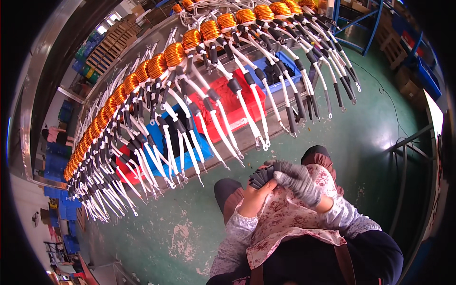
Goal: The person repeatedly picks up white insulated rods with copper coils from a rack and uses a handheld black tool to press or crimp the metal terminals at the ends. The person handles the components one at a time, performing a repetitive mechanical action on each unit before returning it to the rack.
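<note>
In front of my lap, my bare left hand point(255, 198) is closed round a bunch of short black tubing pieces point(261, 177), their ends fanned out towards the far left. My right hand point(295, 179), in a grey knit glove, curls over the near right side of the bunch, its fingers meeting the left hand. How much of the bunch lies under the glove is hidden. Beyond both hands hangs a long row of copper-wound ring coils point(174, 54). White leads point(247, 114) with black sleeves and metal lug ends droop from them towards me.
Behind the leads stand a red bin point(222, 102), a blue bin point(187, 147) with dark pieces, and another blue bin point(289, 64) farther right. A metal bench edge point(247, 138) runs below them. Blue shelving point(365, 28) rises at the far right. A thin cable point(392, 102) crosses the green floor.
</note>
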The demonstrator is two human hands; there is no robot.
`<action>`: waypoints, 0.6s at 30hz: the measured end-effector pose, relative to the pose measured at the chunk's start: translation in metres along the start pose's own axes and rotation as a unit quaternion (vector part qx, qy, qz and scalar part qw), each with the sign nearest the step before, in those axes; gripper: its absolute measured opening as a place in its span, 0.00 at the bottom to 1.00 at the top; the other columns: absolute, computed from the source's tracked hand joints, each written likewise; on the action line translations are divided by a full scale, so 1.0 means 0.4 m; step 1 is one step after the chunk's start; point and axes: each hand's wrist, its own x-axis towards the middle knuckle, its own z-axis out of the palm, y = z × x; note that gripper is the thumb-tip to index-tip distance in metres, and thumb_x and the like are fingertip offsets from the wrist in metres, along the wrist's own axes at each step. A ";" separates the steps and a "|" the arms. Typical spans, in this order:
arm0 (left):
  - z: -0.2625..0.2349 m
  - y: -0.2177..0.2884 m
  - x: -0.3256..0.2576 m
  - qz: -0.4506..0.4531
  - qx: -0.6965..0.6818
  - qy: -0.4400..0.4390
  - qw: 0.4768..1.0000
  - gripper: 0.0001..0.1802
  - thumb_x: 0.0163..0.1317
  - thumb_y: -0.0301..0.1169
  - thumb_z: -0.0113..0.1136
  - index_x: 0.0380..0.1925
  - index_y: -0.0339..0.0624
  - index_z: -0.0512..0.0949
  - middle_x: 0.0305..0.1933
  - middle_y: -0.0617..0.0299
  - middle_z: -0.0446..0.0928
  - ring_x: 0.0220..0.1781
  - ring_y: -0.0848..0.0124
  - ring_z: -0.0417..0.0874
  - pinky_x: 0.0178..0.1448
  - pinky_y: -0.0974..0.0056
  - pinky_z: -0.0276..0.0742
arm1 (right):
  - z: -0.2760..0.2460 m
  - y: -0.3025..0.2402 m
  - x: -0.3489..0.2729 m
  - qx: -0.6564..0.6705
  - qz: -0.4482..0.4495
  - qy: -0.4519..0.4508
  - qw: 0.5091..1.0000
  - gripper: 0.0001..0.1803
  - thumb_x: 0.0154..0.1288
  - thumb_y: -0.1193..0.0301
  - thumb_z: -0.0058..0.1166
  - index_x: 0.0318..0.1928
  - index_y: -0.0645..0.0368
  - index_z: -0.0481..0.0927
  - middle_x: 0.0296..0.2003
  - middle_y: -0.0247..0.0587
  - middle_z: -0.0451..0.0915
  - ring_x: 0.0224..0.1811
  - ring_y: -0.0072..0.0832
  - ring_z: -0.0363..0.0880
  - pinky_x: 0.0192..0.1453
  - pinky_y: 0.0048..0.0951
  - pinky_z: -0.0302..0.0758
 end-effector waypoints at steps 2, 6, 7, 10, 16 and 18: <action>0.012 -0.019 0.008 0.001 0.029 0.005 1.000 0.07 0.62 0.26 0.56 0.39 0.37 0.72 0.31 0.60 0.78 0.28 0.74 0.79 0.28 0.73 0.71 | 0.012 0.009 0.003 0.036 -0.029 0.050 0.998 0.18 0.68 0.63 0.48 0.50 0.65 0.74 0.43 0.39 0.78 0.41 0.21 0.75 0.46 0.23 0.73; 0.013 -0.008 -0.013 -0.052 0.061 -0.035 0.996 0.08 0.62 0.27 0.56 0.39 0.38 0.72 0.29 0.62 0.77 0.28 0.74 0.79 0.26 0.74 0.69 | -0.025 0.015 0.041 0.127 0.039 0.134 0.982 0.16 0.69 0.63 0.46 0.47 0.63 0.77 0.29 0.30 0.77 0.31 0.16 0.73 0.36 0.18 0.70; 0.004 -0.010 -0.021 -0.055 0.066 -0.028 0.996 0.07 0.62 0.27 0.56 0.39 0.38 0.72 0.28 0.61 0.77 0.28 0.74 0.78 0.26 0.73 0.69 | -0.042 0.027 0.052 0.079 0.055 0.120 0.988 0.16 0.69 0.63 0.46 0.46 0.63 0.77 0.25 0.28 0.75 0.28 0.15 0.71 0.34 0.17 0.69; -0.029 -0.030 -0.035 -0.065 0.058 -0.003 0.996 0.07 0.62 0.27 0.54 0.38 0.39 0.71 0.27 0.60 0.77 0.28 0.76 0.77 0.27 0.74 0.68 | -0.056 0.059 0.079 0.045 -0.021 0.144 0.988 0.21 0.69 0.58 0.44 0.48 0.65 0.76 0.20 0.25 0.68 0.24 0.14 0.64 0.32 0.17 0.63; -0.053 -0.053 -0.066 -0.055 0.077 0.014 0.995 0.06 0.62 0.27 0.54 0.37 0.38 0.71 0.27 0.60 0.76 0.26 0.76 0.75 0.27 0.74 0.67 | -0.052 0.066 0.107 0.083 -0.018 0.172 0.981 0.21 0.68 0.59 0.46 0.46 0.66 0.77 0.20 0.24 0.67 0.24 0.14 0.63 0.31 0.18 0.63; -0.048 -0.048 -0.077 -0.048 0.075 0.027 0.996 0.06 0.60 0.26 0.55 0.36 0.37 0.71 0.25 0.61 0.75 0.25 0.76 0.75 0.26 0.73 0.67 | -0.057 0.062 0.112 0.110 -0.019 0.167 0.980 0.19 0.68 0.60 0.46 0.45 0.66 0.77 0.20 0.25 0.67 0.24 0.14 0.64 0.31 0.18 0.64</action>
